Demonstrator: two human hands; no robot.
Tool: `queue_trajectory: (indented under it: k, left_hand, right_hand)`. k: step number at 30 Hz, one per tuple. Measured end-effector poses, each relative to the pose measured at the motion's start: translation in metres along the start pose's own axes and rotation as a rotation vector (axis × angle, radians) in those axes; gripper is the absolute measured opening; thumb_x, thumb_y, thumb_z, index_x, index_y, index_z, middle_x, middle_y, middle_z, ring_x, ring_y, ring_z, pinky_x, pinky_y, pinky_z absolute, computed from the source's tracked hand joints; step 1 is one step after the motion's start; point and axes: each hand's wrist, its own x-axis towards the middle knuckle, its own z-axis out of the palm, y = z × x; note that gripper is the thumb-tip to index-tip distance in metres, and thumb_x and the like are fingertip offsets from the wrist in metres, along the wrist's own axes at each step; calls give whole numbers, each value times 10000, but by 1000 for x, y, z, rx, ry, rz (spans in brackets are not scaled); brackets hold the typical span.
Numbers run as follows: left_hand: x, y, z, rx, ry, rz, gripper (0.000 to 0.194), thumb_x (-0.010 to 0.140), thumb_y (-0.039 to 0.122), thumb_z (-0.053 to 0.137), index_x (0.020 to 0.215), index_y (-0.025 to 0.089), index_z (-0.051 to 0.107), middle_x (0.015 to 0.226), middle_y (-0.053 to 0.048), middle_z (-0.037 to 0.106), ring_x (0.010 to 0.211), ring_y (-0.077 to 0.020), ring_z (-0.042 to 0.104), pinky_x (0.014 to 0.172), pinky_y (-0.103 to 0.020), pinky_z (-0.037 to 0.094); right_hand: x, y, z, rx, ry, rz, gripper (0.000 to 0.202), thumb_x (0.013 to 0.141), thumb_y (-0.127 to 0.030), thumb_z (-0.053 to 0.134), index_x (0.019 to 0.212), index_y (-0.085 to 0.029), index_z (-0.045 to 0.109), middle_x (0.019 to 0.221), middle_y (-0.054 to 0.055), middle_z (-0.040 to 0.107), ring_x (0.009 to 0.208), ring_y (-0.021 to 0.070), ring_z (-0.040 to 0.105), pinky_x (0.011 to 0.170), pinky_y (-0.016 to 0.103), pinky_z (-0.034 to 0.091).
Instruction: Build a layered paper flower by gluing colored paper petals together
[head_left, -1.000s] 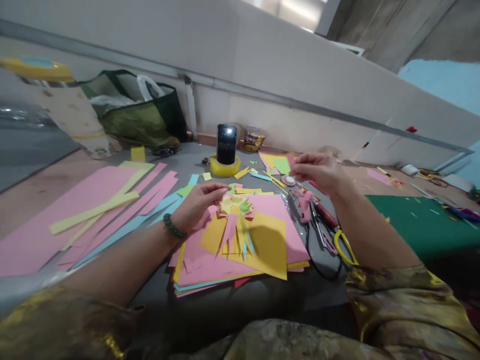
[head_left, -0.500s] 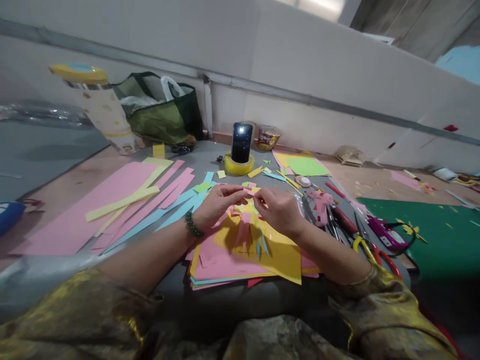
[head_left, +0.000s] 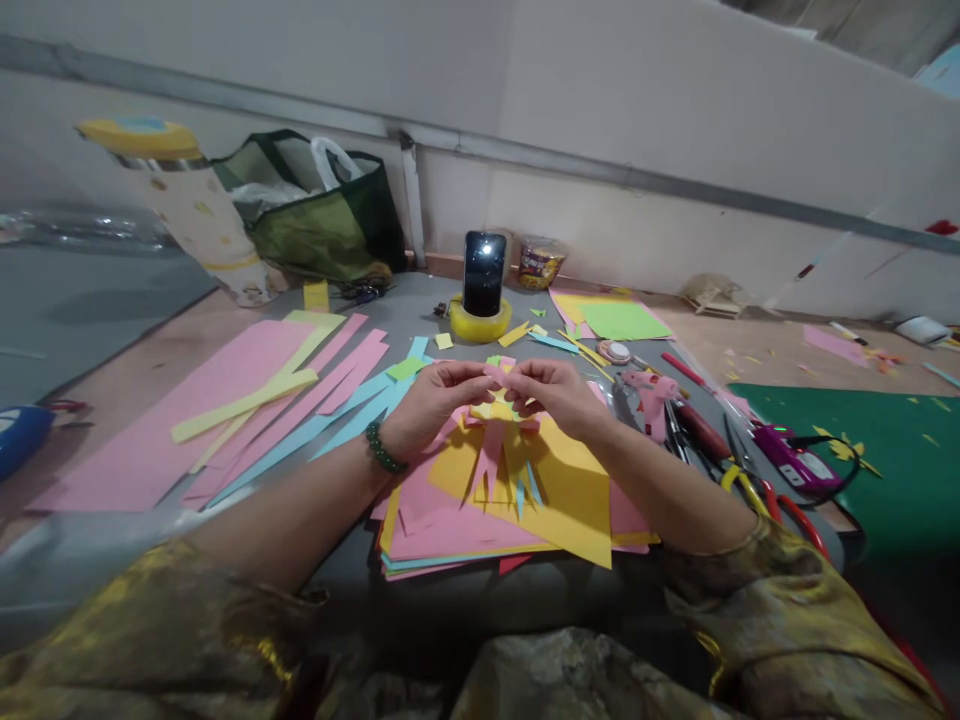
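Observation:
Between my two hands is a small pink paper piece (head_left: 496,375), pinched at its ends by thumbs and fingertips. My left hand (head_left: 444,400), with a dark green bead bracelet (head_left: 385,448) at the wrist, closes on it from the left. From the right, my right hand (head_left: 551,395) grips it too, fingers curled. Just below lie cut paper strips in pink (head_left: 491,455) and blue (head_left: 527,490), on an orange-yellow sheet (head_left: 577,480). Under that sheet is a stack of pink paper (head_left: 442,520) with other colours showing at its edge.
Pink, yellow and blue strips (head_left: 352,425) spread to the left. A phone (head_left: 484,273) stands in a yellow tape roll (head_left: 480,322) ahead. Right are a pink glue gun (head_left: 651,400), scissors with yellow handles (head_left: 739,490) and a purple device (head_left: 796,465). A tall bottle (head_left: 191,215) stands back left.
My right hand has turned and shifted slightly right, its fingers now showing more from the side. Both hands still pinch the pink paper. The camera view has tilted a little.

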Motion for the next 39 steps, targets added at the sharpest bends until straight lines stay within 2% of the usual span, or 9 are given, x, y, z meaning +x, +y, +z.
queue_trajectory:
  k: [3, 7, 11, 16, 21, 24, 31, 35, 39]
  left_hand:
    - [1, 1, 1, -38, -4, 19, 359, 596, 351, 919, 913, 208, 831, 821, -37, 786, 737, -162, 672, 740, -299, 558]
    - [3, 0, -1, -61, 4, 19, 337, 553, 341, 939, 842, 205, 831, 814, -40, 789, 736, -160, 678, 756, -296, 565]
    - [3, 0, -1, -56, -17, 10, 335, 568, 340, 941, 852, 202, 831, 837, -42, 792, 744, -162, 681, 752, -293, 560]
    - [1, 2, 2, -91, -8, -9, 336, 522, 369, 972, 777, 205, 825, 764, -30, 780, 731, -160, 685, 768, -292, 566]
    - [0, 5, 3, -144, -26, -43, 352, 506, 379, 983, 769, 205, 826, 734, -27, 774, 725, -157, 693, 764, -285, 571]
    - [0, 6, 3, -154, -26, -52, 350, 496, 384, 985, 744, 198, 824, 731, -32, 777, 710, -147, 687, 735, -267, 565]
    - [-1, 5, 3, -114, -5, -55, 334, 528, 364, 967, 770, 190, 817, 775, -36, 778, 726, -154, 680, 757, -290, 556]
    - [0, 3, 2, -98, 2, -58, 319, 532, 368, 961, 734, 177, 806, 741, -34, 764, 695, -147, 660, 741, -295, 550]
    - [1, 3, 0, -91, -7, -60, 310, 551, 379, 955, 735, 182, 802, 725, -22, 754, 700, -143, 658, 760, -298, 546]
  right_hand:
    - [0, -3, 0, 156, -94, 162, 476, 549, -551, 889, 647, -178, 610, 562, -41, 593, 477, 74, 514, 428, 202, 396]
    - [-1, -3, -1, 253, -153, 241, 510, 481, -518, 936, 647, -165, 607, 542, -38, 605, 451, 71, 523, 384, 181, 345]
    - [-1, -2, -3, 277, -157, 230, 449, 545, -454, 931, 651, -154, 614, 536, -36, 609, 444, 67, 533, 384, 172, 353]
    - [-1, 0, -4, 316, -189, 250, 356, 635, -380, 905, 677, -146, 640, 550, -30, 632, 433, 67, 549, 390, 172, 399]
    - [-1, 0, -4, 375, -220, 305, 228, 776, -265, 805, 687, -140, 638, 535, -31, 614, 420, 64, 530, 407, 167, 434]
    - [-3, -1, -2, 406, -222, 329, 205, 806, -236, 765, 686, -144, 627, 534, -26, 613, 423, 63, 523, 409, 159, 434]
    - [-8, -2, 4, 374, -132, 276, 284, 712, -337, 837, 650, -166, 619, 513, -53, 574, 427, 51, 481, 408, 157, 430]
    - [-11, -3, 8, 329, -148, 263, 386, 609, -429, 886, 628, -179, 593, 530, -51, 582, 443, 54, 484, 411, 170, 421]
    - [-15, -7, 11, 146, -24, 141, 465, 584, -550, 886, 670, -186, 610, 590, -45, 602, 504, 70, 531, 446, 184, 436]
